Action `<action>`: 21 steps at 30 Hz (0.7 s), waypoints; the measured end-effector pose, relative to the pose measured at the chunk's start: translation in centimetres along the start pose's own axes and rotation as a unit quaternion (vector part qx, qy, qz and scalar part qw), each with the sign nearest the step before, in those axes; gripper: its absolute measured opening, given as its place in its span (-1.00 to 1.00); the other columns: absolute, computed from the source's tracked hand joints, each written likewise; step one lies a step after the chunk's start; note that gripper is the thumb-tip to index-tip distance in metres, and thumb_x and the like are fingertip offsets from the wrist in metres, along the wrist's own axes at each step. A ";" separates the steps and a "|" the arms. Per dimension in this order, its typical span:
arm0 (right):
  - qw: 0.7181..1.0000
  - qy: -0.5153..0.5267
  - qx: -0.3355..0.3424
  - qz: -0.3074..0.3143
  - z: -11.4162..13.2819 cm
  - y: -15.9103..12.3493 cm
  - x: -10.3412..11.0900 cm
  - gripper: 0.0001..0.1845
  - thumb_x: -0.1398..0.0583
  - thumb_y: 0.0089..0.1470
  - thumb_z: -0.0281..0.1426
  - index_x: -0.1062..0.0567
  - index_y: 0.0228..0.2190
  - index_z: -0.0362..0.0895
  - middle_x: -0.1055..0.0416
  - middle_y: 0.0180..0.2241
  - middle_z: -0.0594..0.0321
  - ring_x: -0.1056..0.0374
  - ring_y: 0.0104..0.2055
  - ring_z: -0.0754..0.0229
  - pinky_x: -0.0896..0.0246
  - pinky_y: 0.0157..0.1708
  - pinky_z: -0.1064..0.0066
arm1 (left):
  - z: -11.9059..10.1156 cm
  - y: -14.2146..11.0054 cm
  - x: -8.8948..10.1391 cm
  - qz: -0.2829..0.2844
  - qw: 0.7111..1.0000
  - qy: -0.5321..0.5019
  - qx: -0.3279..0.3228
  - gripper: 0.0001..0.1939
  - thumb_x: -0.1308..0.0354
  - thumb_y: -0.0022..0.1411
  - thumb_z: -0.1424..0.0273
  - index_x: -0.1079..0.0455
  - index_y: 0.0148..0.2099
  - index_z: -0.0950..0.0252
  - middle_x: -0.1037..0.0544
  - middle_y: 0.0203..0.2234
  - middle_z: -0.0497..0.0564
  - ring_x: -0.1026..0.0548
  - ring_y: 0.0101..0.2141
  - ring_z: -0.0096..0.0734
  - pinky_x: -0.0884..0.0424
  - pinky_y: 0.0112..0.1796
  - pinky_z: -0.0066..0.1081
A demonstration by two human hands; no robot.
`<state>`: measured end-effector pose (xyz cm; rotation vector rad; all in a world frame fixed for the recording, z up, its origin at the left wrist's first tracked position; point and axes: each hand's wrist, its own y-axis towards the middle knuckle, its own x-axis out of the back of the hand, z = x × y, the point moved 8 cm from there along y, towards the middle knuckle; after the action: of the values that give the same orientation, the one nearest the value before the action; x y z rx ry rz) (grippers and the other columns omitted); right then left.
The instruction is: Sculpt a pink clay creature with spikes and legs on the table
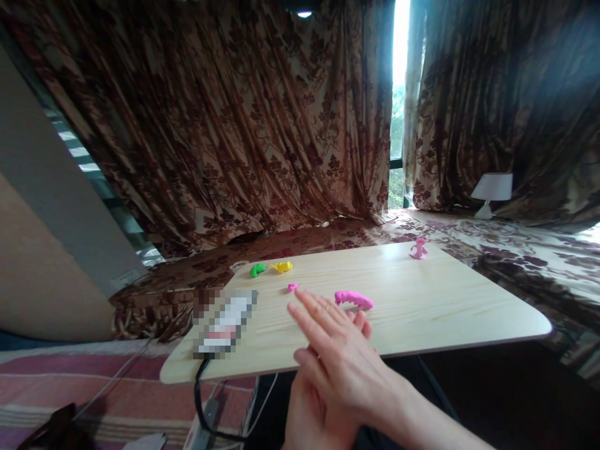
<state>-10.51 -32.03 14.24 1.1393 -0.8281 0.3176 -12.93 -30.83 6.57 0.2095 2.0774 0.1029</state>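
My right hand (335,334) lies across the top of my left hand (307,400), palm towards palm, over the table's near edge. The right fingers are stretched out and point away to the left. Beneath, the left hand is mostly covered; its thumb and a few fingertips show, the fingers apart from the palm. Whether anything lies between the palms is hidden. Just beyond the right fingertips is a small pink piece (292,287), like modelling clay. A long, bumpy pink clay-like shape (354,300) rests on the table beyond the left fingertips.
On the pale wooden table (450,300) are a green lump (257,270), a yellow lump (282,267) and an upright pink figure (419,249). A blurred-out flat object (227,325) with a black cable lies at left. Beyond stand a white lamp (492,187) and patterned curtains (281,125).
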 end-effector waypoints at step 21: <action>0.991 0.040 0.106 0.069 1.8 -2.0 -2.0 -0.47 0.02 0.22 -0.34 -0.11 0.20 -0.22 0.03 0.27 0.17 0.28 0.32 0.13 0.36 0.28 0.16 | -3.5 0.8 0.1 0.072 0.997 -0.009 -0.027 -0.44 0.48 0.36 0.18 0.08 0.31 0.20 -0.04 0.27 -0.03 0.14 0.27 -0.42 0.20 0.22 -0.26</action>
<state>-11.43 -34.11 11.74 1.2609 -0.8167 0.5743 -15.93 -29.96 8.36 0.3252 2.0378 0.2429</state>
